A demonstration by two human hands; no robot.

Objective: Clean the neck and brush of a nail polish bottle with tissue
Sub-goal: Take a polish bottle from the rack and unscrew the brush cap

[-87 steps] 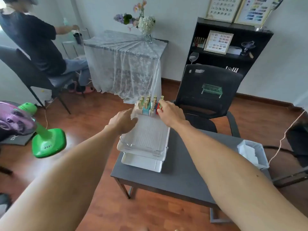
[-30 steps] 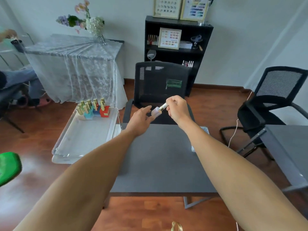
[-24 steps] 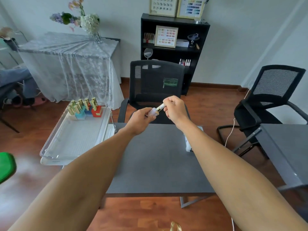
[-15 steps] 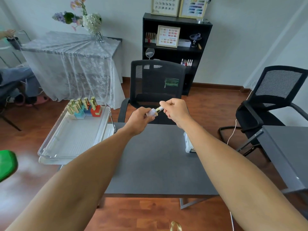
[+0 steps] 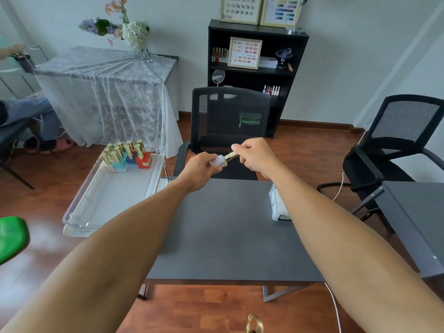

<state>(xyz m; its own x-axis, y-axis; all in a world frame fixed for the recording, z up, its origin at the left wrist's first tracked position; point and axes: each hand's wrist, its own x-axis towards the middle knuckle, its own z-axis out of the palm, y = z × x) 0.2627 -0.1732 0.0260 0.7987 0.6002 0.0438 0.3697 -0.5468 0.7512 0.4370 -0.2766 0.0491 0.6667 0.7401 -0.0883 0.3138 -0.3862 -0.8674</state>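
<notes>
Above the far edge of the dark grey table (image 5: 228, 231) I hold a small pale lilac nail polish bottle (image 5: 218, 162), tilted on its side. My left hand (image 5: 200, 168) grips its glass body. My right hand (image 5: 255, 155) pinches its gold cap (image 5: 231, 156), which still meets the bottle. A clear box of white tissue (image 5: 278, 205) sits at the table's right edge, partly hidden by my right forearm.
A clear tray (image 5: 96, 205) overhangs the table's left side, with several gold-capped polish bottles (image 5: 127, 153) at its far end. A black mesh chair (image 5: 228, 131) stands behind the table, another chair (image 5: 396, 150) and a second desk (image 5: 413, 217) to the right. A green fan base (image 5: 12, 236) lies left.
I took the lilac bottle from the tray and brought it over the table. My left hand closed on its body while my right keeps hold of the cap; the view shifted slightly.
</notes>
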